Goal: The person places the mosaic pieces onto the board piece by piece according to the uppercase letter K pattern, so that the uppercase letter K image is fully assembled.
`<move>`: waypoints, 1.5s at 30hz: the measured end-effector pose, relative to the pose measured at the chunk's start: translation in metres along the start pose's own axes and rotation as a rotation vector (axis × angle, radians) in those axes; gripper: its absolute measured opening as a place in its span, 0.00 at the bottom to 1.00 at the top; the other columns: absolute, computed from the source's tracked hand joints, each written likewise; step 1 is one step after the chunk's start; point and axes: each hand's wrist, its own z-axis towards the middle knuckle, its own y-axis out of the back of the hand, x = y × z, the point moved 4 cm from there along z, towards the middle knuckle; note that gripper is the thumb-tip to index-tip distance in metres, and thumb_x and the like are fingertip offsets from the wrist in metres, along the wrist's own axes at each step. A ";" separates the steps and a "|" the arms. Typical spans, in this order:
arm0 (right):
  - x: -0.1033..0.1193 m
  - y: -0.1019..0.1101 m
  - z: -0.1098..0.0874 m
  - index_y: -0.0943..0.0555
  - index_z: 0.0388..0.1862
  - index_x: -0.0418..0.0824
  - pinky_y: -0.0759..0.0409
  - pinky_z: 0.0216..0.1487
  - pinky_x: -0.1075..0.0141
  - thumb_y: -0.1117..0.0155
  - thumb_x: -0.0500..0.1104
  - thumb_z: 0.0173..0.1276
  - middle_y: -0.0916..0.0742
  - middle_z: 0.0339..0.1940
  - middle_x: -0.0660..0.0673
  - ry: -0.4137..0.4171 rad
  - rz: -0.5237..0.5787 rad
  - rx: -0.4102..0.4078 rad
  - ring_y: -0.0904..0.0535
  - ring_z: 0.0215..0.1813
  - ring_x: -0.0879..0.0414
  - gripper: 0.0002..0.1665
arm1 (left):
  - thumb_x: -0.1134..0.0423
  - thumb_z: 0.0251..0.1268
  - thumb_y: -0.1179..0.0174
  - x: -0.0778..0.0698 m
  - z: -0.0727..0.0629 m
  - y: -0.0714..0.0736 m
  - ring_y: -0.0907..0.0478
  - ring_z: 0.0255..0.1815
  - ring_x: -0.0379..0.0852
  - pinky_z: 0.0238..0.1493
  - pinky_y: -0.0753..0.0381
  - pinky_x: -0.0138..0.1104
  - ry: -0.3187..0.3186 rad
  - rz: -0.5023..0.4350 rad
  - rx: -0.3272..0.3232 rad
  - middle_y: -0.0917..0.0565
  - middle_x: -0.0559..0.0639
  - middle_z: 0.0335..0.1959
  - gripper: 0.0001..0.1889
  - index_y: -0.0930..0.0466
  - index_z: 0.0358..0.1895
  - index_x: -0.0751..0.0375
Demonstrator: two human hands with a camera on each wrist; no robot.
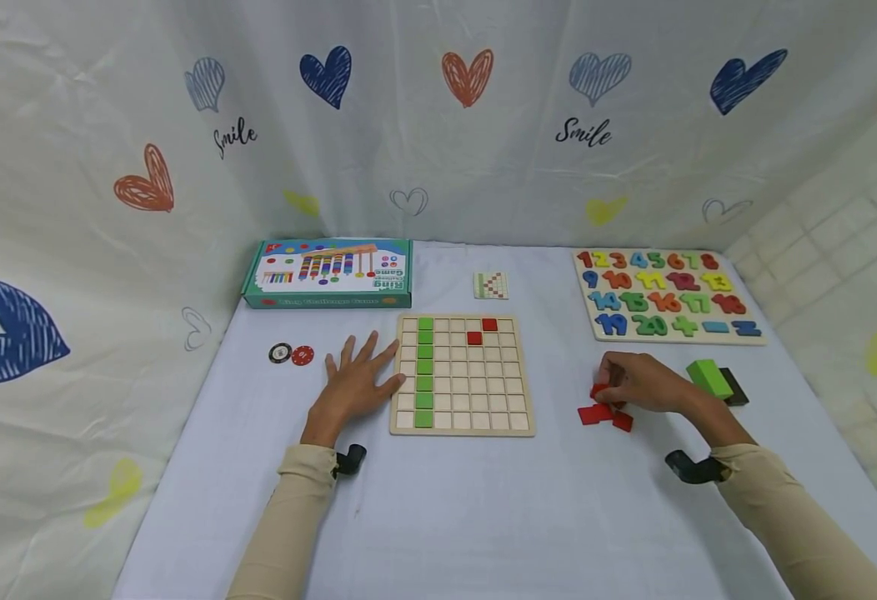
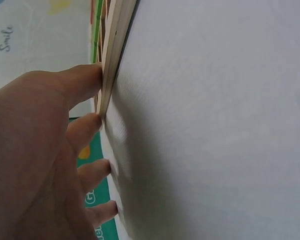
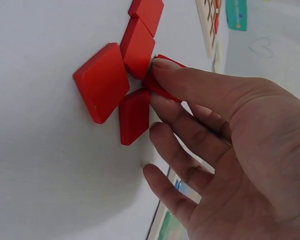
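A wooden grid board [image 1: 463, 432] lies mid-table with a column of green tiles [image 1: 424, 367] near its left side. Two red tiles sit in its upper right squares, one [image 1: 489, 325] in the top row and another [image 1: 474, 337] diagonally below. Fingers spread, my left hand [image 1: 356, 386] rests at the board's left edge, its thumb touching the side in the left wrist view. To the right of the board, my right hand [image 1: 644, 383] pinches a red tile [image 3: 157, 86] between thumb and forefinger. Several loose red tiles [image 3: 102, 82] lie around those fingertips on the cloth.
A small pattern card [image 1: 490, 285] lies behind the board, a green game box [image 1: 328, 275] at back left. Black [image 1: 280, 353] and red [image 1: 303, 356] chips lie left. A number puzzle [image 1: 588, 287] stands back right, with a green block [image 1: 707, 379] and dark piece [image 1: 739, 387] before it.
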 end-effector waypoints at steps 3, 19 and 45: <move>0.002 0.001 0.000 0.21 0.44 0.40 0.17 0.37 0.67 0.22 0.44 0.68 0.14 0.38 0.49 0.011 0.018 -0.011 0.20 0.41 0.53 0.17 | 0.40 0.78 0.43 0.001 0.000 0.000 0.68 0.89 0.68 0.78 0.71 0.75 -0.001 -0.004 0.002 0.54 0.54 0.90 0.38 0.42 0.86 0.40; 0.072 -0.004 0.047 0.14 0.50 0.38 0.14 0.57 0.48 0.26 0.38 0.72 0.10 0.45 0.43 0.152 0.083 -0.251 0.14 0.52 0.45 0.11 | 0.39 0.78 0.43 0.006 0.001 0.001 0.69 0.89 0.67 0.78 0.71 0.75 -0.002 -0.004 -0.005 0.54 0.54 0.90 0.38 0.42 0.86 0.40; 0.151 -0.068 0.128 0.12 0.49 0.40 0.15 0.51 0.54 0.27 0.41 0.74 0.10 0.43 0.46 0.247 0.086 -0.216 0.15 0.46 0.52 0.08 | 0.39 0.78 0.43 0.003 0.001 -0.002 0.70 0.89 0.67 0.78 0.72 0.74 -0.012 -0.034 -0.004 0.54 0.54 0.90 0.37 0.41 0.85 0.40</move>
